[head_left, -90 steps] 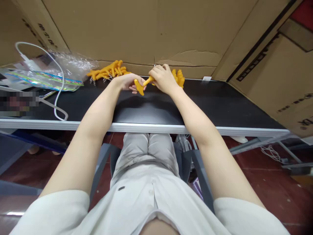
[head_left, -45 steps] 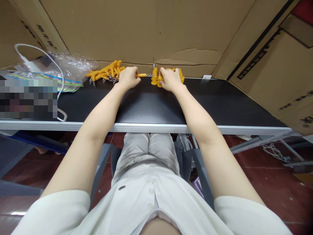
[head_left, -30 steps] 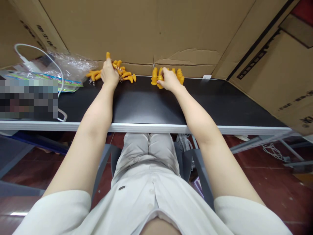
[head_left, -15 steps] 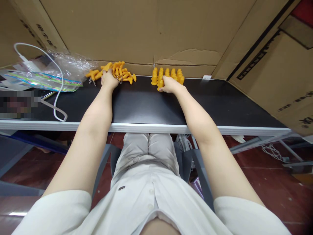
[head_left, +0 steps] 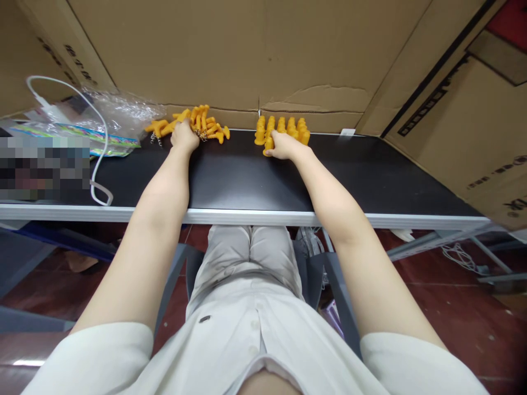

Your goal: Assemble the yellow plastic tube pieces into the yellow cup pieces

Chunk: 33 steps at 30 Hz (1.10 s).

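Orange piece (head_left: 269,145) is pinched by right hand (head_left: 282,146), similar pieces (head_left: 281,125) just behind; left hand (head_left: 184,136) is at corkscrews (head_left: 200,118), its grip I cannot tell.

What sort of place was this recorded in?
Probably a workshop or similar work area: cardboard panels stand behind a black table, where orange handles with metal coils lie in a pile and orange pieces stand in rows.
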### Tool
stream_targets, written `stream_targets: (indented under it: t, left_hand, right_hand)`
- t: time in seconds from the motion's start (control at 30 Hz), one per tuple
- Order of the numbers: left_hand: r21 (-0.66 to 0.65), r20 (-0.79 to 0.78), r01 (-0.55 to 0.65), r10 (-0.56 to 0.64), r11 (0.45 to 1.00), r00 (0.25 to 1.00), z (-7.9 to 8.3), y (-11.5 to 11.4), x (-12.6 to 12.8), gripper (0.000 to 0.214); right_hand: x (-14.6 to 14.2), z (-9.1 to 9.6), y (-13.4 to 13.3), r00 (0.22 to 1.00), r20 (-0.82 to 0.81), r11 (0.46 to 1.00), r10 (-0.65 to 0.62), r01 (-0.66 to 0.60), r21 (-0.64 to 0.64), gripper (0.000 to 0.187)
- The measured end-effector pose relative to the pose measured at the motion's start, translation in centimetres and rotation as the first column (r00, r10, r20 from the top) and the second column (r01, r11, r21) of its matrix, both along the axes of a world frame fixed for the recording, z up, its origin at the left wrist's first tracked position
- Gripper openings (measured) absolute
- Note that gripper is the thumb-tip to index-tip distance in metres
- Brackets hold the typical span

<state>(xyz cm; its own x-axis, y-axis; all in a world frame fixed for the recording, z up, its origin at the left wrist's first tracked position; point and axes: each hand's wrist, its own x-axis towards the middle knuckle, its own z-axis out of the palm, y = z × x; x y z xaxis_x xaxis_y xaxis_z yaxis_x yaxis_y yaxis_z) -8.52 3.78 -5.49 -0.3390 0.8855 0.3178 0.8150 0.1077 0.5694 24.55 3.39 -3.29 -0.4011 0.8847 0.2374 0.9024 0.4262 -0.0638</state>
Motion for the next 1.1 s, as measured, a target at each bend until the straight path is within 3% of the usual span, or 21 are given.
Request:
stream_targets:
  t: [0.07, 0.13, 0.33, 0.53, 0.73, 0.9, 1.1]
  left_hand:
    - [0.03, -0.019, -0.049, 0.049, 0.998, 0.999, 0.1, -0.1, 0.1, 0.103]
    - [0.051, -0.031, -0.088, 0.09, 0.995, 0.995, 0.4, -0.3, 0.2, 0.092]
    - [0.075, -0.039, -0.087, 0.09, 0.993, 0.995, 1.9, -1.7, 1.2, 0.092]
    - [0.19, -0.058, -0.144, 0.158, 0.971, 0.986, 2.9, -2.0, 2.6, 0.069]
    - [0.207, -0.1, 0.008, 0.013, 0.978, 0.995, 3.9, -3.0, 4.0, 0.114]
    - [0.285, -0.049, 0.005, 0.009, 0.959, 0.999, 4.3, -3.4, 5.0, 0.107]
    - [0.272, -0.096, 0.08, -0.055, 0.959, 0.994, 4.3, -3.0, 5.0, 0.113]
  right_hand:
    - [-0.5, 0.8, -1.2, 0.999, 0.032, 0.993, -0.044, 0.047, -0.106, 0.048]
    - [-1.1, 1.3, -2.2, 0.998, 0.035, 0.99, -0.051, 0.055, -0.127, 0.046]
    - [-1.7, 1.3, -2.5, 0.999, 0.009, 0.993, 0.04, -0.039, -0.108, 0.053]
    - [-1.6, 0.9, -2.0, 0.999, 0.009, 0.993, 0.048, -0.046, -0.105, 0.052]
    - [-1.9, 1.3, -2.6, 0.999, 0.023, 0.992, 0.033, -0.03, -0.124, 0.054]
    - [-2.2, 2.0, -3.8, 0.999, 0.035, 0.99, 0.033, -0.028, -0.141, 0.054]
    - [-2.2, 1.8, -3.4, 0.999, 0.029, 0.994, 0.042, -0.039, -0.105, 0.046]
